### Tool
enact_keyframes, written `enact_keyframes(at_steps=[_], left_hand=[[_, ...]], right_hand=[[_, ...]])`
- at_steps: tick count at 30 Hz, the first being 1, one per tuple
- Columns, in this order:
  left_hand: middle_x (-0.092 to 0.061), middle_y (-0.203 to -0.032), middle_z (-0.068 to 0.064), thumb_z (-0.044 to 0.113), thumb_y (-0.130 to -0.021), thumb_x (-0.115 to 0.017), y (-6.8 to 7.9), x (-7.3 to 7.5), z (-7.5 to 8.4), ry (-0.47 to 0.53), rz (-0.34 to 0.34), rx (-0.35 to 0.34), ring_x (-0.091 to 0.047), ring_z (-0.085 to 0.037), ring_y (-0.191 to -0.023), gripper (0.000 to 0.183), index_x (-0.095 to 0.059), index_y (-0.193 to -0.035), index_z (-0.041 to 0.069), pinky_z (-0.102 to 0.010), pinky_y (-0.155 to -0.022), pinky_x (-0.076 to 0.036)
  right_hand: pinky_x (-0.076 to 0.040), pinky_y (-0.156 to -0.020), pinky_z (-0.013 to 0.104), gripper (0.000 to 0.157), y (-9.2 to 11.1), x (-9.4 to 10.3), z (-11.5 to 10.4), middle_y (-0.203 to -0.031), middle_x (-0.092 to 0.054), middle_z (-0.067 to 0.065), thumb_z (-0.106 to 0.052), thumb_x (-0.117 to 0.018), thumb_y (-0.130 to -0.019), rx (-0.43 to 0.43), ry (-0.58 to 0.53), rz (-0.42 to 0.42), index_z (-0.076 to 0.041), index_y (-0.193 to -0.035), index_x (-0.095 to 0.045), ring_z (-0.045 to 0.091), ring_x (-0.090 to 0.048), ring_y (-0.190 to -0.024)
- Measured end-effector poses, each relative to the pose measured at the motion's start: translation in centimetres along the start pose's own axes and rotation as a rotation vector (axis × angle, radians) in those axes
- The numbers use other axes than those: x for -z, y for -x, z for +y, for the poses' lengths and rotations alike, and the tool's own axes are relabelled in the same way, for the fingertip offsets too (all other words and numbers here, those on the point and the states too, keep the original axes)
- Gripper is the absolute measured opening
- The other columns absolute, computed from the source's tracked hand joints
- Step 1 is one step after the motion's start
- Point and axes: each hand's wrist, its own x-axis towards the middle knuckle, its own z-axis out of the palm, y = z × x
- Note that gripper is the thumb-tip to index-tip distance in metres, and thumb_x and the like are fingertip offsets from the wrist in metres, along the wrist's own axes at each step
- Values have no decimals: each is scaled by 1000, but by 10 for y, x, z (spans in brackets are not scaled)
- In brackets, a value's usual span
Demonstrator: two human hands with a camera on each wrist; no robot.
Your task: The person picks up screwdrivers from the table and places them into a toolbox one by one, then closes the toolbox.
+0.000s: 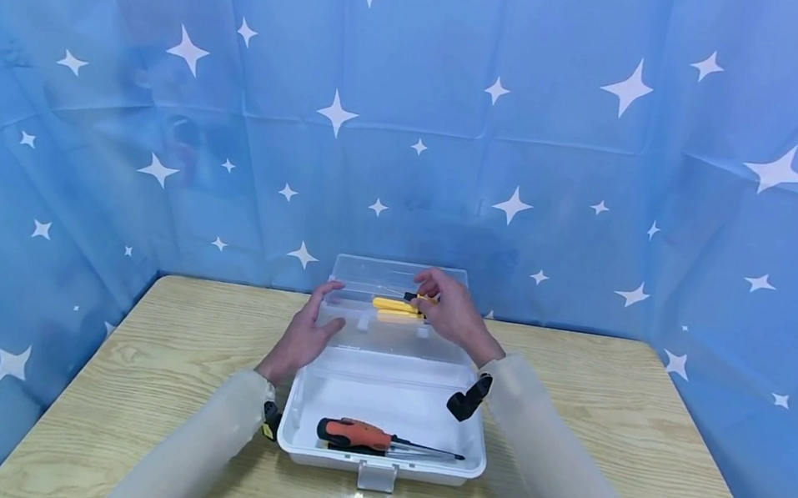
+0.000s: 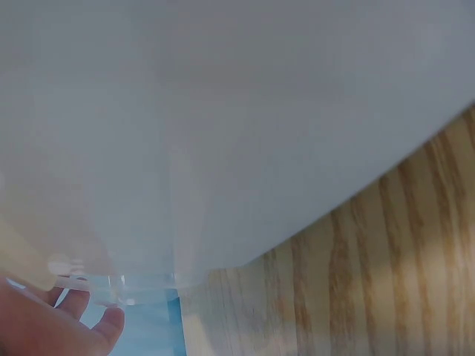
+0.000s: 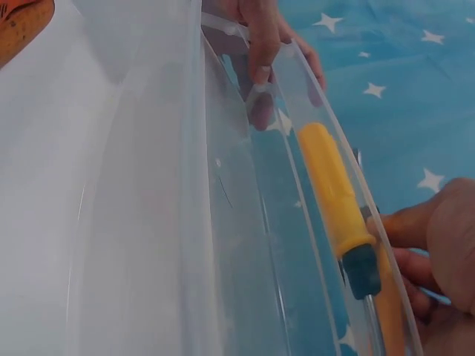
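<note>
A white toolbox [image 1: 390, 399] lies open, its clear lid [image 1: 351, 323] raised at the back. At the lid's left side, my left hand [image 1: 299, 341] grips the clear wall, thumb on one face and fingers on the other. A yellow-handled screwdriver [image 3: 326, 185] with a dark collar rests in the lid's compartment. Beside it my right hand [image 1: 454, 315] pinches another screwdriver [image 1: 411, 295], whose thin shaft points left; the fingers hide most of its handle. In the left wrist view, the box side fills the picture and left fingertips [image 2: 111, 322] show at the lower left.
An orange-and-black screwdriver [image 1: 359, 435] lies along the toolbox's front wall, with another shaft partly hidden under it. A clear latch [image 1: 376, 477] hangs at the front. The box stands on a wooden table [image 1: 203, 358], before a blue star-patterned curtain [image 1: 416, 117].
</note>
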Motion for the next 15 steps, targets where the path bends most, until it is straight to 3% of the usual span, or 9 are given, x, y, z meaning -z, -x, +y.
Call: enact_keyframes(at_steps=[8, 15], left_hand=[[-17, -155, 7, 23, -95, -52, 0, 0, 0, 6, 0, 7, -15, -26, -142, 53, -30, -140, 40, -61, -108, -20], [-18, -154, 8, 23, -95, -52, 0, 0, 1, -1, 2, 3, -13, -25, -143, 53, -30, -140, 41, -63, -108, -18]], right_hand=[[-53, -77, 33, 25, 0, -1, 0, -99, -59, -1, -14, -66, -87, -23, -11, 15, -19, -110, -57, 19, -55, -91], [-53, -78, 35, 21, 2, -1, 3, -96, -60, 0, -13, -64, -88, 22, -14, 34, -17, -107, -58, 20, -57, -91]])
